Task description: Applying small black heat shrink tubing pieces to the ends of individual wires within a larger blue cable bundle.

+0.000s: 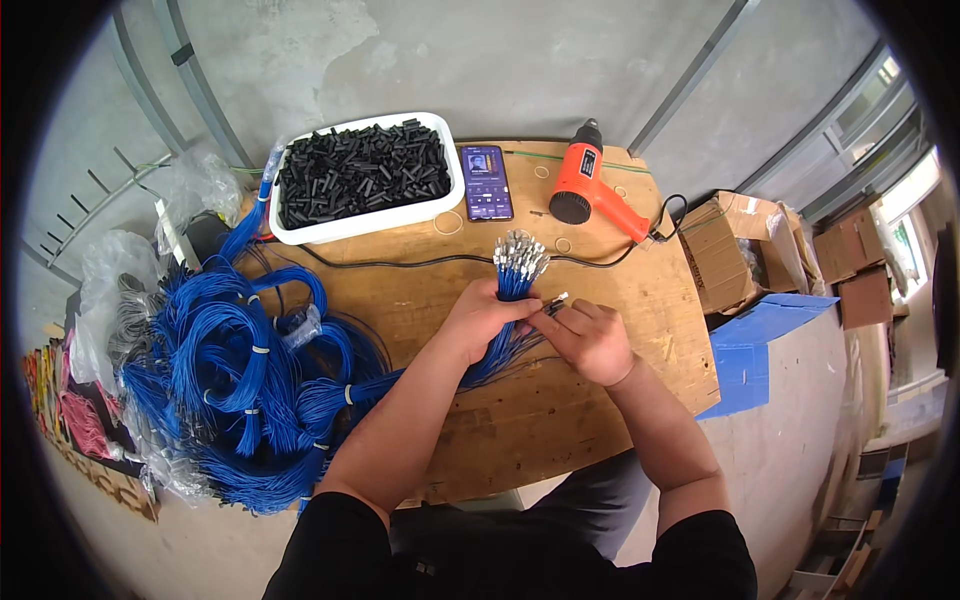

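Under our fingers [578,322], table [580,430]: wooden, scuffed.
Left of our fingers, wire coils [225,350]: blue, banded.
Left hand [480,320]: we grip a blue wire bundle [514,285], metal ends [521,250] beyond the fingers.
Right hand [595,342]: fingers narrow, pinching a pale-tipped piece [561,297].

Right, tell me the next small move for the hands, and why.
Probably ease the single tip a little clear of the bundle with the right hand. It sticks out sideways by that hand, apart from the other tips crowded above the left hand, which grips the bundle and could likely steady it.
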